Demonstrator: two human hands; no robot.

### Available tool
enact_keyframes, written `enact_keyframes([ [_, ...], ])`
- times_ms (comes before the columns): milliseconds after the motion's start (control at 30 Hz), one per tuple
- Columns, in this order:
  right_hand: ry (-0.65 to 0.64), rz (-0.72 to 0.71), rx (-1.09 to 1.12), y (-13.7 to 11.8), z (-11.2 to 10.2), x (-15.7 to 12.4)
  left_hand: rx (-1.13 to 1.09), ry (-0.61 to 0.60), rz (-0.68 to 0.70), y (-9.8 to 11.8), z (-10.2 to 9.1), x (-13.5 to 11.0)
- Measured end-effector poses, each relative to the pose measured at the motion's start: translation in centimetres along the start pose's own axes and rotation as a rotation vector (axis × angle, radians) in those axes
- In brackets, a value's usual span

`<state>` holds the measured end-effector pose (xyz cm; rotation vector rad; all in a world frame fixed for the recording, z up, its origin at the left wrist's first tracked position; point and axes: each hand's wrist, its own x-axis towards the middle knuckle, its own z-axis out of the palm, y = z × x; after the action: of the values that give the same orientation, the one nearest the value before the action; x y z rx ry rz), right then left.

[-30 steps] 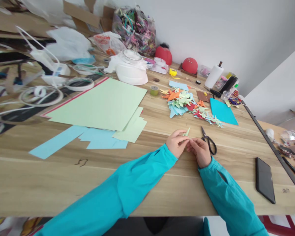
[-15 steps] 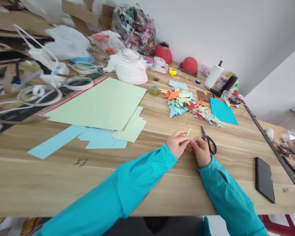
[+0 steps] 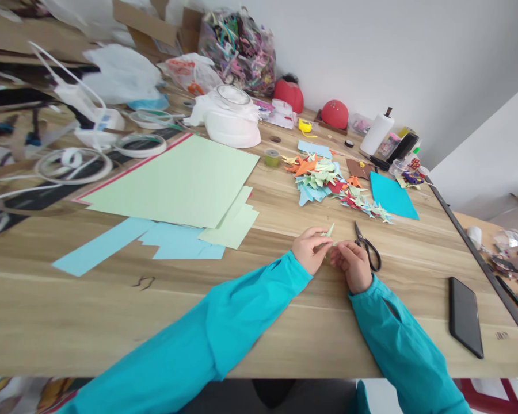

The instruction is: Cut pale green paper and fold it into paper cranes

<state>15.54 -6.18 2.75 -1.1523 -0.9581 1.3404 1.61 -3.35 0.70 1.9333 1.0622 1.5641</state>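
Observation:
A small light green folded paper piece [image 3: 328, 233] is pinched between my left hand [image 3: 309, 250] and my right hand [image 3: 353, 265], low over the wooden table [image 3: 112, 310]. Both hands have their fingers closed on it, and one pointed tip sticks up past my left fingers. Both arms wear teal sleeves. Black scissors [image 3: 368, 247] lie just right of my right hand. A pile of folded paper shapes [image 3: 328, 181] in orange, green, blue and red lies beyond my hands.
A large light green sheet [image 3: 176, 181] and light blue paper pieces [image 3: 155, 244] lie to the left. A blue sheet [image 3: 391, 195] sits at right, a black phone [image 3: 465, 315] near the right front. Tape rolls, a white bowl, bags and red round objects crowd the far edge.
Both hands stay pinched on the green paper piece with only slight finger shifts. The view has barely moved.

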Motion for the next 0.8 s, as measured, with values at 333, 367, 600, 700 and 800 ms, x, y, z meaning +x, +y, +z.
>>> enact_keyframes([
  [333,0.006,-0.044,-0.098,0.1,-0.05,0.02,-0.017,-0.036,-0.004,0.2,-0.12,0.1],
  [367,0.006,-0.046,-0.102,0.12,-0.04,0.04,-0.022,-0.033,-0.001,0.2,-0.12,0.09],
  [600,0.013,-0.061,-0.163,0.04,0.06,0.0,-0.029,-0.048,-0.012,0.34,-0.14,0.06],
  [700,0.011,-0.057,-0.178,-0.04,0.0,0.0,-0.044,-0.065,-0.04,0.48,-0.24,0.07],
  [800,0.011,-0.037,-0.161,-0.16,-0.26,0.05,-0.114,-0.085,-0.104,0.41,-0.21,0.13],
])
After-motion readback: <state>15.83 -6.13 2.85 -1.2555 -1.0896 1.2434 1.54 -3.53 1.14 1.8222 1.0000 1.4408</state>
